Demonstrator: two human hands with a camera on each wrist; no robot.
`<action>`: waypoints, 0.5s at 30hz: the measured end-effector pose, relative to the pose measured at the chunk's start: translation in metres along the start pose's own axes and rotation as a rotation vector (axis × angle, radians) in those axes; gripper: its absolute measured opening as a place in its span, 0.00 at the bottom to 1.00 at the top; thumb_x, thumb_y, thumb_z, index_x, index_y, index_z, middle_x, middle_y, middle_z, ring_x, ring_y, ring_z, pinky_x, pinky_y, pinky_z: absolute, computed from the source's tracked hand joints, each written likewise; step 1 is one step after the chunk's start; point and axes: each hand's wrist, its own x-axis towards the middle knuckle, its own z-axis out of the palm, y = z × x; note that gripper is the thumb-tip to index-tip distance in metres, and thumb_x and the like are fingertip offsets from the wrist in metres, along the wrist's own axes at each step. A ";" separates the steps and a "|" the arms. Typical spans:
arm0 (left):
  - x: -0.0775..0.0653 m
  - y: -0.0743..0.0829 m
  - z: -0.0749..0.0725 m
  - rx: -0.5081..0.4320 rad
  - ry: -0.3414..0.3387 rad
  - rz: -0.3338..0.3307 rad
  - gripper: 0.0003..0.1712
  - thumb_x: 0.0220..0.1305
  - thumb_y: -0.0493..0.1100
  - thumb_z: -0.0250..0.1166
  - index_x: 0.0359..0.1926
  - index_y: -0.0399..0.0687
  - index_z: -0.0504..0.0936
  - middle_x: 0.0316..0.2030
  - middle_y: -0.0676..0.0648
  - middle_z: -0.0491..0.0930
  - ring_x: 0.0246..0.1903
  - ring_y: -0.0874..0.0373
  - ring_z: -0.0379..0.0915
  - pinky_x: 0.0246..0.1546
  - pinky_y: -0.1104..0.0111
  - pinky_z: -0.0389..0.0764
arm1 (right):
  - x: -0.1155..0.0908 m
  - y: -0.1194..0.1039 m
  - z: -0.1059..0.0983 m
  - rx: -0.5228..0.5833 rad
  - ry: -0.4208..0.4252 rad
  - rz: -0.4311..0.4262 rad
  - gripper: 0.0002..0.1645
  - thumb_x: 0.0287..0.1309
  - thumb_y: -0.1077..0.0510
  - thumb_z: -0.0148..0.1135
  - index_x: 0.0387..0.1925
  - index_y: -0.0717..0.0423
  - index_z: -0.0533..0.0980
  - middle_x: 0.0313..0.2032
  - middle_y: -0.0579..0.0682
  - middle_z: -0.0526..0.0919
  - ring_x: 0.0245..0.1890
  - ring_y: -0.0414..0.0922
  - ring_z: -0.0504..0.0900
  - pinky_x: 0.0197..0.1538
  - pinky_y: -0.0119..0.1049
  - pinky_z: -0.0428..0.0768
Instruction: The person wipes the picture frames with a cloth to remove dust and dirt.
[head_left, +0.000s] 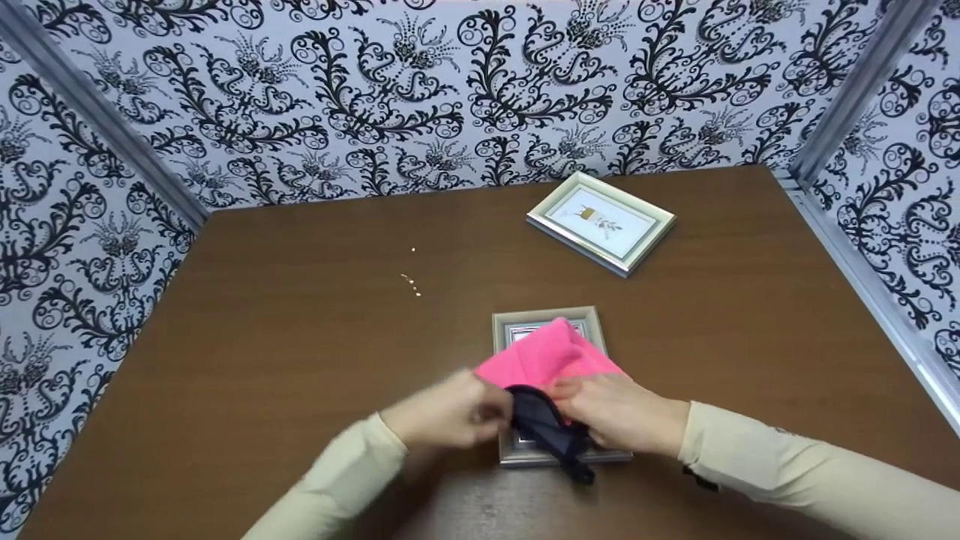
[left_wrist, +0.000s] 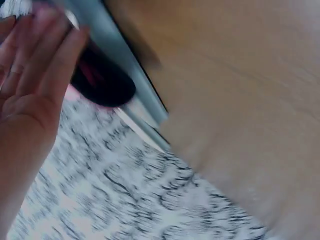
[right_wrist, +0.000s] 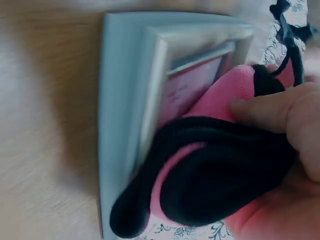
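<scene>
A pink cloth item with black trim (head_left: 529,360) lies over a silver-edged picture frame (head_left: 545,315) on the table. Its black part (head_left: 544,420), ending in a dark cord, hangs over the frame's near side. My right hand (head_left: 626,412) grips the bunched cloth, thumb pressed on the pink side in the right wrist view, where the black-lined fold (right_wrist: 215,170) bulges below the thumb. The left hand (head_left: 457,409), blurred, is at the black edge; its fingers (left_wrist: 55,70) look extended in the left wrist view, beside the dark fold (left_wrist: 107,82).
Farther back on the right lies another picture frame (head_left: 651,238), pale gold with a small drawing. A few small light specks (head_left: 411,282) are on the brown table (head_left: 315,330). Patterned walls (head_left: 420,97) enclose the back and sides, with metal posts at the corners.
</scene>
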 end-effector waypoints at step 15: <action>0.067 -0.054 -0.021 0.393 0.029 -0.457 0.05 0.64 0.39 0.59 0.37 0.44 0.80 0.37 0.44 0.77 0.39 0.46 0.77 0.32 0.52 0.81 | -0.020 0.018 -0.004 -0.170 -0.099 -0.137 0.30 0.38 0.72 0.67 0.50 0.55 0.81 0.56 0.52 0.78 0.58 0.51 0.75 0.57 0.45 0.73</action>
